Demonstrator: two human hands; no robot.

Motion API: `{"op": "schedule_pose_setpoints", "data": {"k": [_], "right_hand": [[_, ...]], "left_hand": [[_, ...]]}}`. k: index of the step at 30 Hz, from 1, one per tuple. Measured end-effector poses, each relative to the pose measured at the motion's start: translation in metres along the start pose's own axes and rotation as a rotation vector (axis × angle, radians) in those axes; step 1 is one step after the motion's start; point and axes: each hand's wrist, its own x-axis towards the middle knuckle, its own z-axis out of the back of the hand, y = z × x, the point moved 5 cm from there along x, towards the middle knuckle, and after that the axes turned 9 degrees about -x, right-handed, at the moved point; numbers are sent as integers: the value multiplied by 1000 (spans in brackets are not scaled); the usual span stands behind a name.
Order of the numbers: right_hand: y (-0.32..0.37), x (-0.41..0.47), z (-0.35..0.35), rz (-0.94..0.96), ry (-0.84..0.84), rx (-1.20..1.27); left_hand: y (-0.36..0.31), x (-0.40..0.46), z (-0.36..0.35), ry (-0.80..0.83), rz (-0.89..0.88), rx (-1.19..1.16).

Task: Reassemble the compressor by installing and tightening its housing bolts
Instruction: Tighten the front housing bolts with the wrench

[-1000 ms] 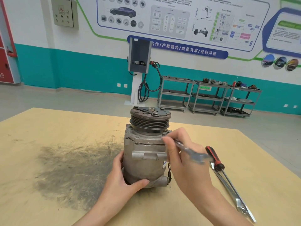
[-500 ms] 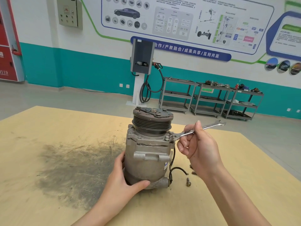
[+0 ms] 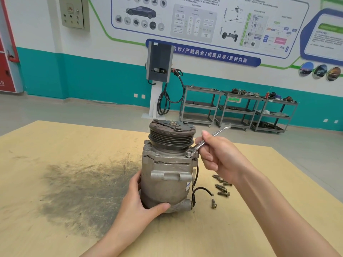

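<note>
The left hand [image 3: 141, 206] grips the upright compressor [image 3: 168, 175], hiding its base; the right hand [image 3: 220, 158] pinches one wrench [image 3: 207, 140] seated on a housing bolt [image 3: 189, 153]. Loose bolts [image 3: 221, 188] lie on the desk [image 3: 55, 229], roughly seven, some overlapping and hard to separate.

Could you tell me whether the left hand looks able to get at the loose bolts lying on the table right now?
Probably not: the left hand grips the compressor, which stands between it and the loose bolts. The right hand, holding the wrench, is nearer.

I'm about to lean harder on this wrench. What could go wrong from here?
The wrench is held only by the right hand fingertips, so it may slip off the bolt head. The upright compressor, steadied only by the left hand, could tip. The loose bolts nearby could get knocked away.
</note>
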Motion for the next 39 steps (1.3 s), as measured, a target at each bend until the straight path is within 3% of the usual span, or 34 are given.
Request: {"op": "schedule_pose_setpoints", "data": {"k": [4, 11, 14, 19, 21, 25, 31, 35, 39], "right_hand": [[-1, -4, -3, 23, -14, 35], [-17, -33, -13, 398, -347, 26], [-7, -45, -18, 533, -476, -232], [25, -68, -42, 898, -718, -1114], [30, -70, -47, 931, -744, -1186], [34, -72, -37, 912, -706, -907], [20, -42, -2, 466, -408, -220], [-3, -21, 4, 229, -235, 29], [-16, -9, 2, 130, -111, 220]], "left_hand": [[0, -1, 0, 3, -3, -9], [2, -1, 0, 3, -9, -6], [3, 0, 0, -7, -16, -11], [5, 1, 0, -5, 3, -32], [5, 1, 0, -5, 6, -36], [4, 2, 0, 4, 5, -33], [7, 2, 0, 1, 13, -34], [7, 2, 0, 1, 18, -45], [7, 2, 0, 2, 22, -51]]}}
